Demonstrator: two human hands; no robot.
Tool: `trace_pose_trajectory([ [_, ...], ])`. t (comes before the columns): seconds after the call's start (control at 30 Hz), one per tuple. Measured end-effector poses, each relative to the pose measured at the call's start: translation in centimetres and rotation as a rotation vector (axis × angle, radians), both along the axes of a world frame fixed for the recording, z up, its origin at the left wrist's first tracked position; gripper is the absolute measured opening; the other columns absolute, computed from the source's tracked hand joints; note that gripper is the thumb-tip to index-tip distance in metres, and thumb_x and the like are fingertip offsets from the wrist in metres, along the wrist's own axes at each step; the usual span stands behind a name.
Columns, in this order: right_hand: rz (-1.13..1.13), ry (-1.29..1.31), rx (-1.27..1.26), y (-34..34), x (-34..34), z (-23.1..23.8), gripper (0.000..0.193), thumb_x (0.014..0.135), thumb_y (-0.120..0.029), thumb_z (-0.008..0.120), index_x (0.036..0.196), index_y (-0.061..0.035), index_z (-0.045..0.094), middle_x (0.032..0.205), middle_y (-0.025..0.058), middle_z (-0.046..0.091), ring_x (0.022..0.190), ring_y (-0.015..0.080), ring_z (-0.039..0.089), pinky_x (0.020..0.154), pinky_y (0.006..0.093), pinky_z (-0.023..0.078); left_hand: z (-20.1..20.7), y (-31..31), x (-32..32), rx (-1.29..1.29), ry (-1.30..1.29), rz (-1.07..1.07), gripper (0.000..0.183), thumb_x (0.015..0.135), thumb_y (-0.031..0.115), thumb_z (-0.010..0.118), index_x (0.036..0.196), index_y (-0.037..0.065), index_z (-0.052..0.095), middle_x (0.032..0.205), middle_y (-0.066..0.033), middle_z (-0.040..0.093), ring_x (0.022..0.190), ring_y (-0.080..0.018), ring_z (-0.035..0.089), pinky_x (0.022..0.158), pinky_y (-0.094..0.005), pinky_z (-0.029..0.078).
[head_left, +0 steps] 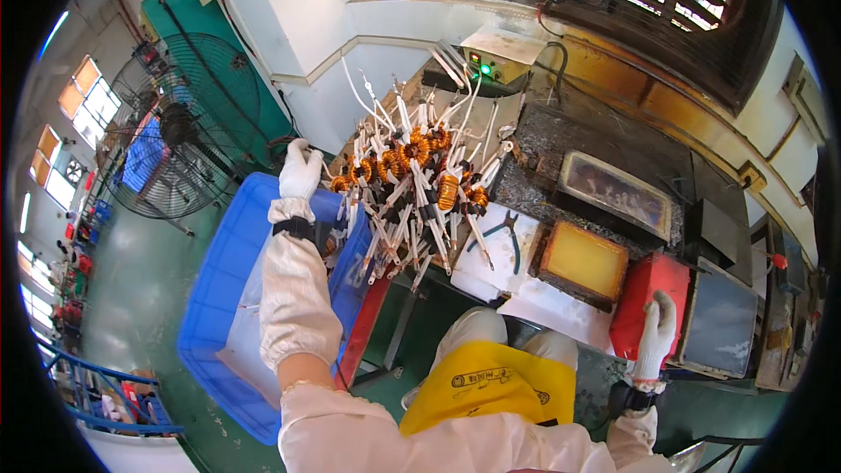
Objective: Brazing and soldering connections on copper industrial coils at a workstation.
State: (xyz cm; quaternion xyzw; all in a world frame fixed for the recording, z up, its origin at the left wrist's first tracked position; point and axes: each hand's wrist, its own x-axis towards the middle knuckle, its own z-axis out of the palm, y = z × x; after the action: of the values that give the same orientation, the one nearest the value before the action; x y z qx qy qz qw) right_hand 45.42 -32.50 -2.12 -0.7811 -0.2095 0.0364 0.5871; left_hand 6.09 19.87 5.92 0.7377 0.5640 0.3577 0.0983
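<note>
— Where is the bundle of coils (412, 188) now, and which hand is closer to it?

— It is up in the air, over the near edge of the worktop (561, 298) and over the right rim of the blue crate (219, 298). The left hand (300, 171), in a white glove, is stretched out and stands just beside the left side of the bundle. The coils are orange windings with many white leads, and they spread from the hand to the right — so the bundle lies to the right of this grip.

— Is the grip closed on it?

— The fingers look curled, but the place where they meet the bundle is hidden, so I cannot tell if they clench something.

— And its long axis?

— The leads fan out mostly up and down; the whole cluster goes sideways, from left to right.

— The right hand (657, 333)?

— It is well apart, low at the right, lying with fingers loose on the red box (644, 298). It holds nothing. The yellow tray (587, 258) and the pliers (504, 232) are between it and the bundle.
</note>
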Motion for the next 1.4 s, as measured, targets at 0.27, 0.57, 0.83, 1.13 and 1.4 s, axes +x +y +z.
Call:
trace_pose_trajectory([
  [0.27,-0.107,-0.255,-0.227,0.9,1.5,-2.2,0.017,0.087,-0.007,0.051,0.1,0.002,0.057,0.096,0.0111,0.06,0.089,0.0202,0.057,0.083,0.0305,0.044,-1.7,2.8,2.2,-0.605,0.658,-0.081,0.084,0.067,0.059,0.061,0.133,0.014,0.036,0.12,-0.0171,0.055,0.113,-0.033,0.051,0.094,-0.0394,0.04],
  [0.57,-0.136,-0.37,-0.32,1.7,1.2,-1.6,0.015,0.085,-0.006,0.051,0.097,0.0008,0.058,0.093,0.0109,0.06,0.087,0.0212,0.057,0.081,0.0309,0.044,-2.8,5.1,3.8,-0.772,1.014,-0.049,0.09,0.059,0.062,0.064,0.133,0.016,0.039,0.12,-0.0113,0.056,0.112,-0.0271,0.053,0.092,-0.0373,0.04],
  [0.83,-0.152,-0.371,-0.321,1.8,1.0,-1.5,0.014,0.085,-0.006,0.051,0.096,0.0006,0.058,0.092,0.011,0.06,0.086,0.0219,0.057,0.081,0.0312,0.044,-3.6,4.7,4.9,-0.743,0.941,0.014,0.092,0.057,0.061,0.067,0.128,0.008,0.043,0.121,-0.0147,0.054,0.111,-0.029,0.053,0.092,-0.0363,0.043],
  [1.13,-0.131,-0.379,-0.305,2.1,1.0,-1.3,0.014,0.085,-0.006,0.051,0.095,0.0008,0.058,0.092,0.0114,0.059,0.086,0.0229,0.057,0.081,0.0314,0.044,-3.8,3.5,5.2,-0.537,0.638,0.067,0.086,0.056,0.049,0.072,0.127,0.017,0.037,0.119,-0.0239,0.045,0.11,-0.0376,0.048,0.091,-0.0428,0.043],
  [1.4,-0.102,-0.412,-0.333,2.0,0.7,-1.1,0.013,0.086,-0.005,0.051,0.095,0.0006,0.058,0.09,0.0109,0.059,0.085,0.0212,0.057,0.08,0.0311,0.045,-4.9,5.3,6.8,-0.138,0.271,-0.358,0.081,0.063,0.035,0.071,0.13,0.014,0.031,0.113,-0.0234,0.043,0.103,-0.04,0.049,0.089,-0.0413,0.042],
])
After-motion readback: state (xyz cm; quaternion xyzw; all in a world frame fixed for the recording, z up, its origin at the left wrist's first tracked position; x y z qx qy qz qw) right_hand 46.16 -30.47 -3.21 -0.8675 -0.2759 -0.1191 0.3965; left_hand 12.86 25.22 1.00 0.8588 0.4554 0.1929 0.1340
